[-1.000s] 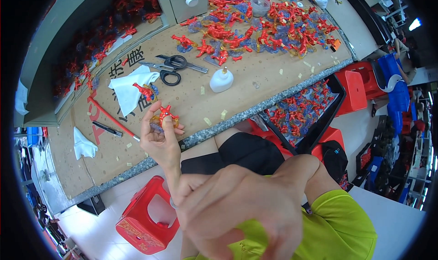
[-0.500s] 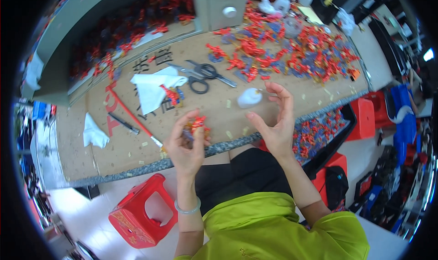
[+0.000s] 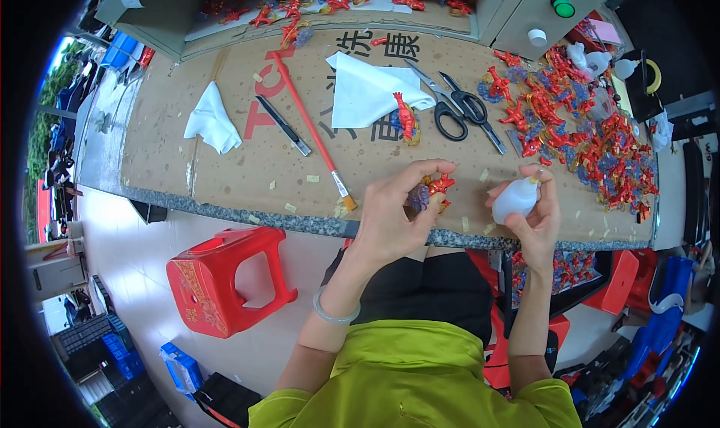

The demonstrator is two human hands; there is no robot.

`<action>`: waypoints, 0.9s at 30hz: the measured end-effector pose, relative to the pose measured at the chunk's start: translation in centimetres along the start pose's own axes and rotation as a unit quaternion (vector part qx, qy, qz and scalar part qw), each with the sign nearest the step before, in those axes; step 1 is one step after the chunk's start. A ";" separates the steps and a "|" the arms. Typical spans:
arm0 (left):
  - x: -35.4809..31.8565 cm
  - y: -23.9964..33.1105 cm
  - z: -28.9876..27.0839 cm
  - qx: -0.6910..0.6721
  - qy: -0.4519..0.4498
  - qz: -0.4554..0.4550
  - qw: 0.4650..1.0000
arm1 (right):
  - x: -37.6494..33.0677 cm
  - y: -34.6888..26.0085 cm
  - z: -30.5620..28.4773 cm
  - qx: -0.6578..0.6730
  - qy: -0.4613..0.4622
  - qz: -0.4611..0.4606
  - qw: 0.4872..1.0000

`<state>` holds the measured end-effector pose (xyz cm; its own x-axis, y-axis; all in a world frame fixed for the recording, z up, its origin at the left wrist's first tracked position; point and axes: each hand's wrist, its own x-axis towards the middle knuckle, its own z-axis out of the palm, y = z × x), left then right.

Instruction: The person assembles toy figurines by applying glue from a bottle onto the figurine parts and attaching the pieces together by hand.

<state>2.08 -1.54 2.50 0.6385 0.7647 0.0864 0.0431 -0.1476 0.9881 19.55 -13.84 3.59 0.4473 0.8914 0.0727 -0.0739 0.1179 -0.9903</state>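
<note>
Between the thumb and fingers of my left hand (image 3: pixel 386 214) is a small red plastic figurine (image 3: pixel 442 183) with purple and yellow parts. My right hand (image 3: pixel 541 229) is wrapped round a white squeeze bottle (image 3: pixel 514 201), whose narrow tip points up. Bottle and figurine are apart, both above the front edge of the cardboard-covered table (image 3: pixel 225 180). Beyond my left hand, another red figurine (image 3: pixel 406 117) lies beside a folded white cloth (image 3: pixel 360 94). Two black-handled pairs of scissors (image 3: pixel 450 120) lie to the right of that cloth.
Many red and purple figurines (image 3: pixel 555 113) are heaped at the right. A red-handled brush (image 3: pixel 307 120), a utility knife (image 3: pixel 282 125) and a second white cloth (image 3: pixel 212 120) lie at the left. A grey machine housing (image 3: pixel 525 15) stands behind. A red stool (image 3: pixel 225 278) is below the table.
My right hand has taken hold of the white bottle, which stood on the table before. My left hand keeps the figurine. The whole view has swung toward the left.
</note>
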 end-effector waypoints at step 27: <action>0.1 -0.3 0.3 0.045 -0.005 0.069 0.997 | 1.2 2.1 0.4 -0.139 0.144 -0.214 0.956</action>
<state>2.42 -1.60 2.14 0.6502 0.7277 0.2185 0.0232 -0.3065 0.9516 19.57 -12.40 1.63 0.6136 0.6248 0.4828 0.3931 0.2886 -0.8730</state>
